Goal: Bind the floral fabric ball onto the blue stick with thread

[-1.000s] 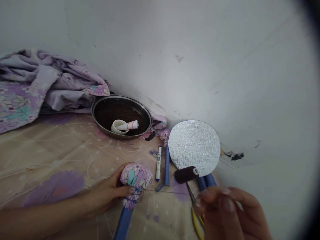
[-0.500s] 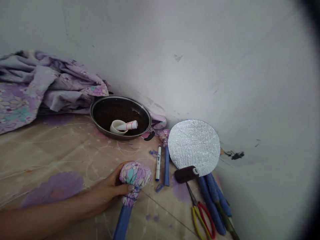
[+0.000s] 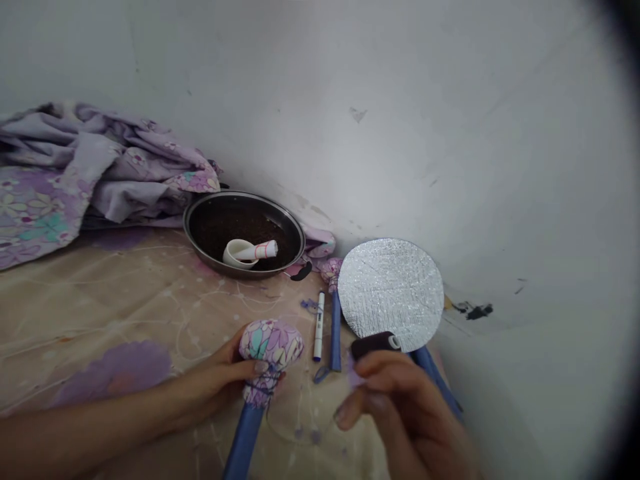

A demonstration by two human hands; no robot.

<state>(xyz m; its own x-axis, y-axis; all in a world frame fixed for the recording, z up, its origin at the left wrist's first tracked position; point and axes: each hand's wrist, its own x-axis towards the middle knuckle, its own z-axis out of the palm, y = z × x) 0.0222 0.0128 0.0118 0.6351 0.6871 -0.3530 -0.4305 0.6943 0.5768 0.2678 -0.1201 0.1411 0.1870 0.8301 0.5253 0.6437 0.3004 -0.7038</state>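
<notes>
Left hand (image 3: 220, 377) is closed around the neck of a floral-headed stick (image 3: 269, 343), above the tablecloth at front centre; the thumb lies across the gathered fabric. Head: rounded, smooth printed cotton-like cloth. Neck: puckered, with dark thread (image 3: 265, 385) wound about it. Shaft: straight, covered in blue material.

Right hand (image 3: 415, 413) is blurred, fingers bent, thumb and forefinger near each other; whether they grip a strand cannot be determined. It partly covers a dark cylindrical thread spool (image 3: 373, 345) with a pale core.

Behind the spool: a round disc (image 3: 393, 290) of crinkled silver foil. Left of it: a second floral-headed stick (image 3: 335, 337) and a slim white marker (image 3: 319, 327). Farther back: a round metal pan (image 3: 213, 262) of dark, grainy matter, holding a white cup (image 3: 231, 257) with a paper roll (image 3: 265, 250). Rumpled floral cloth (image 3: 135, 170) adjoins the pan. Tablecloth (image 3: 135, 293): beige, flower-patterned, creased.
</notes>
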